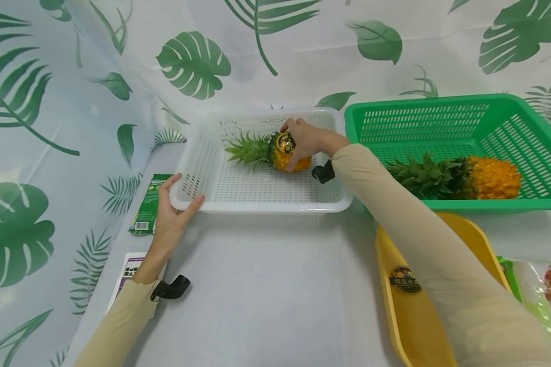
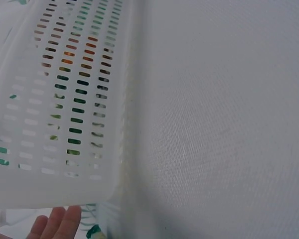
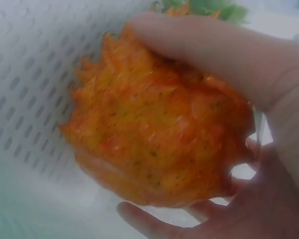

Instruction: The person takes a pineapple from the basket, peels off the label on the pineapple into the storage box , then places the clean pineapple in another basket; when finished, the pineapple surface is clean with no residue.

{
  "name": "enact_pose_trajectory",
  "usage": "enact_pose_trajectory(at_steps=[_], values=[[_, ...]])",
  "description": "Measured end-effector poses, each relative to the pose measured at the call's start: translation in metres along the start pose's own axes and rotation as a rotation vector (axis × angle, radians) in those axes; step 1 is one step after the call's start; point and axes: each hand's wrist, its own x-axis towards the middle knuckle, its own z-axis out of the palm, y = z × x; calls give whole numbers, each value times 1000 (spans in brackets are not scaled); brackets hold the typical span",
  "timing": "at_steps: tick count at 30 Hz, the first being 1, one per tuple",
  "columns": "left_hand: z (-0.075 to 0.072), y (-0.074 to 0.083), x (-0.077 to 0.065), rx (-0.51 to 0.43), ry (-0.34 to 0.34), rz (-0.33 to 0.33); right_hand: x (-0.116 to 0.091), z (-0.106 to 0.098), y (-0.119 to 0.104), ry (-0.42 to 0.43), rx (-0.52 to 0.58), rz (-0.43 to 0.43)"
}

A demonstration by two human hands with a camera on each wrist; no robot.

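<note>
A small orange pineapple [image 1: 298,162] with a green crown [image 1: 249,151] and a round black-and-gold label [image 1: 285,143] lies sideways in a white plastic basket [image 1: 257,207]. From above, my right hand [image 1: 305,137] grips its body, the crown pointing left. In the right wrist view, the thumb [image 3: 204,47] lies over the spiky pineapple [image 3: 154,129] while fingers come round the other side. My left hand [image 1: 171,219] holds the basket's near left corner, thumb at the front rim and fingers at the left side. Its fingers [image 2: 55,224] show beside the slotted basket wall [image 2: 50,186].
To the right stands a green basket [image 1: 496,205] holding another pineapple [image 1: 493,178]. A yellow container [image 1: 387,285] sits below it, partly behind my right arm. Green packet [image 1: 149,206] and white-purple package [image 1: 130,265] lie at left, a clear-and-green food bag [image 1: 539,285] at far right.
</note>
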Motion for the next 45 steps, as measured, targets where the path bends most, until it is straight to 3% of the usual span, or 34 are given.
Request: enact_pose_trajectory(at_steps=[15,22,33,39,45], values=[[-2,2,-1,23,-11,5,-2,1,-6,66,-53,-67],[0,4,0,57,-16,-10,-22,-4,-11,181,-77,-146],[3,7,-2,82,1,-48,-84,-9,-31,321,-59,-379],[2,7,-3,95,14,-57,-126,5,-45,375,-34,-540],[0,9,-3,77,7,-45,-168,23,-51,367,11,-624]])
